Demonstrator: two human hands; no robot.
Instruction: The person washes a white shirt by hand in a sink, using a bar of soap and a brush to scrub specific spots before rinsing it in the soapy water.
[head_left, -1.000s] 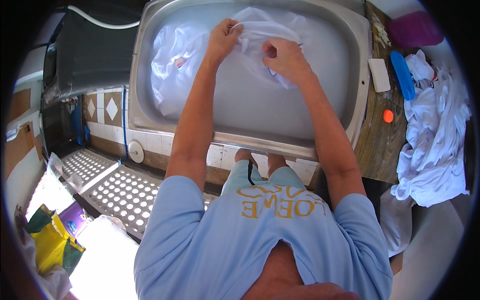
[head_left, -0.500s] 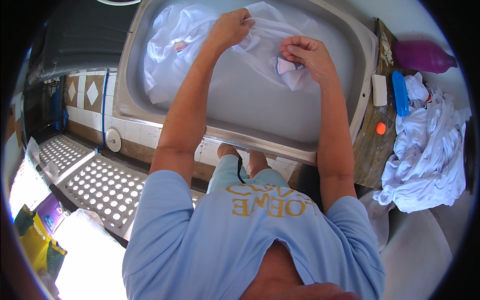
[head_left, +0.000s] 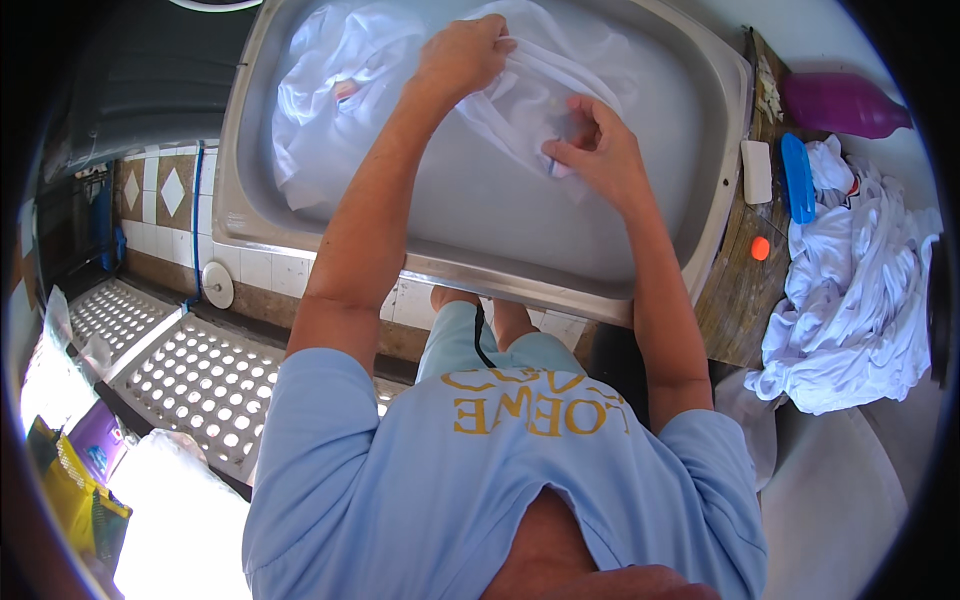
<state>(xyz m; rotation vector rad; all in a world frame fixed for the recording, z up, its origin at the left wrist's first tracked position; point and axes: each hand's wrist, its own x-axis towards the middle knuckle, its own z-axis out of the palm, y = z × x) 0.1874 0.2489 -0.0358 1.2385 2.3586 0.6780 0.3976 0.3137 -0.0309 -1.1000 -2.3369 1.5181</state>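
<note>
A metal sink basin (head_left: 480, 262) holds cloudy water with white cloth in it. My left hand (head_left: 465, 55) is closed on a raised fold of a thin white garment (head_left: 560, 75) near the far side. My right hand (head_left: 603, 155) is at the garment's lower right part, thumb and fingers curled round a bit of it at the water's surface. A dark and pinkish patch shows by these fingertips, blurred by the water. Another bunch of white cloth (head_left: 335, 125), with a small reddish mark, lies in the water at the left.
On the wooden board (head_left: 735, 310) right of the basin are a whitish bar (head_left: 757, 172), a blue brush-like object (head_left: 798, 178) and an orange cap (head_left: 760, 248). Beyond lie a purple bottle (head_left: 845, 105) and a heap of white laundry (head_left: 850, 300). A perforated grey platform (head_left: 200, 375) stands at lower left.
My right hand has shifted slightly left and nearer, its thumb now lower and apart from the fingertips. The pink-marked part of the garment has sunk deeper. My left hand keeps its hold.
</note>
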